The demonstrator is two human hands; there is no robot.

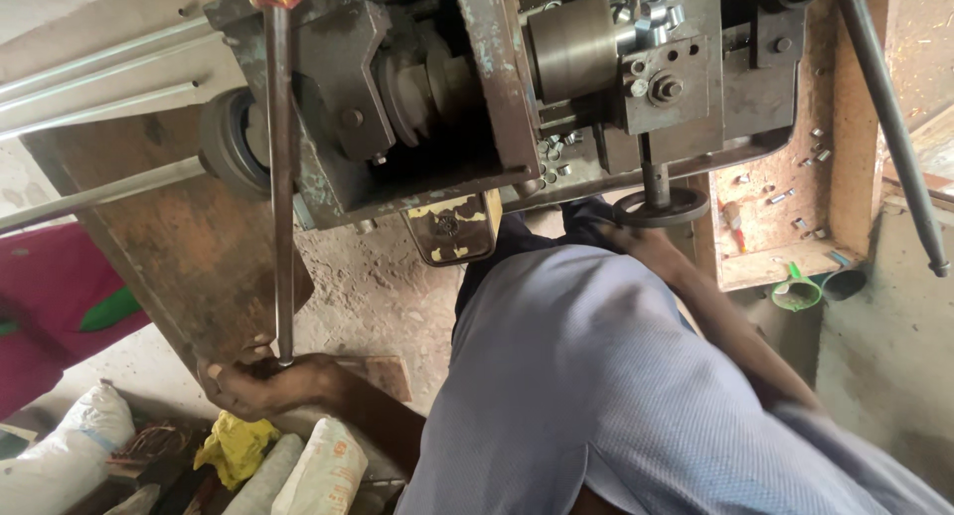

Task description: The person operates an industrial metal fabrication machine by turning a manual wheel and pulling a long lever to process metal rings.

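A heavy, grimy metal machine (477, 88) with a steel drum (571, 46) fills the top of the view. My left hand (248, 381) is closed around the lower end of a long thin steel rod (281, 177), which runs up to the machine's top left corner. My right hand (636, 240) reaches under the machine and grips the rim of a small black handwheel (686, 212) on a vertical spindle; its fingers are partly hidden. My blue shirt (596, 376) covers the lower middle.
A rusty orange tray (845, 177) holding several small metal pieces sits right of the machine. A long dark lever (887, 118) slants across it. Steel bars (99, 78) stick out upper left. White sacks (70, 445) and a yellow cloth (234, 445) lie lower left.
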